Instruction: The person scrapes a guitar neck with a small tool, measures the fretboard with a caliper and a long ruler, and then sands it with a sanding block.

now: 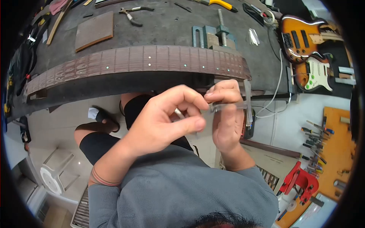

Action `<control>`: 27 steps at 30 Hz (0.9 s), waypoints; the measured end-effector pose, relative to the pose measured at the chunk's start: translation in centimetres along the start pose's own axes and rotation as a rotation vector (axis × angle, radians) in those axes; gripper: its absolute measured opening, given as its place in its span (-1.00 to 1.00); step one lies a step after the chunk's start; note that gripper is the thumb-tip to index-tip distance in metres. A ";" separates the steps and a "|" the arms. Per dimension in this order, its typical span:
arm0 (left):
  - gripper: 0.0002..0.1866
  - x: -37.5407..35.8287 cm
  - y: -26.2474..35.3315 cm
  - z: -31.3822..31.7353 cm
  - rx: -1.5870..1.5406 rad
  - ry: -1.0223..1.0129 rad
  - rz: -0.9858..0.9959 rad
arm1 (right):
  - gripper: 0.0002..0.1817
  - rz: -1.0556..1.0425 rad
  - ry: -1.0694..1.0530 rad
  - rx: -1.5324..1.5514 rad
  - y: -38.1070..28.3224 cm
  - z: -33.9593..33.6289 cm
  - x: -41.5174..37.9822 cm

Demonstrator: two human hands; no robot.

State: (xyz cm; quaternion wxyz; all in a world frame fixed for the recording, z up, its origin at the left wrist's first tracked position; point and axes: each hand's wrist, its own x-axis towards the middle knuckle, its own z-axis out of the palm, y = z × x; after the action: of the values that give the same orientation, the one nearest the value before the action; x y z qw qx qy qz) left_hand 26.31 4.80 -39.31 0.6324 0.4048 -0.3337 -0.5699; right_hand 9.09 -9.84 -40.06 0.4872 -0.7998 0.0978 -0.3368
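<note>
There are two guitars [300, 36] and one long fretboard [137, 60]. One flat brown board [94, 31], one green vise [208, 36] and one red metal tool [297, 182] also show.

Pliers [130, 17] + clamp [223, 29] behind fretboard [129, 59] on bench [163, 30]; guitars [297, 24] to R

Wearing a plain slate-grey shirt [190, 186] at 6 o'clock, fine waffle-like knit, no markings seen. Has short, roomy sleeves [102, 201] in same grey, at 7 and 4 o'clock — finishing near elbows. Shows thin reddish and dark rings [103, 178] round left forearm, 8 o'clock — band or ink, can't tell. Also black shorts [99, 147], 8 o'clock, and dark open footwear [111, 121], 9 o'clock.
</note>
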 end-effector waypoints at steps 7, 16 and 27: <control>-0.43 2.9 -4.7 3.0 -0.071 0.023 0.189 | -0.57 0.367 0.275 -0.021 -3.7 -5.0 0.8; -0.61 2.1 -17.9 -2.2 0.587 -0.429 -0.187 | -0.54 0.470 0.327 -0.417 -0.6 -9.4 5.0; -0.59 3.6 -21.8 -5.9 0.497 -0.412 -0.357 | -0.54 0.495 0.197 -0.596 -0.5 -9.5 6.2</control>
State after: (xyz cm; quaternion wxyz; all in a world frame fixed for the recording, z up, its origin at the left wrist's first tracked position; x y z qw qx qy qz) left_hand 22.13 1.46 -61.54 0.3247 0.4746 -0.5067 -0.6423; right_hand 7.67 -19.34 -34.07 0.2886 -0.8222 0.4271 -0.2412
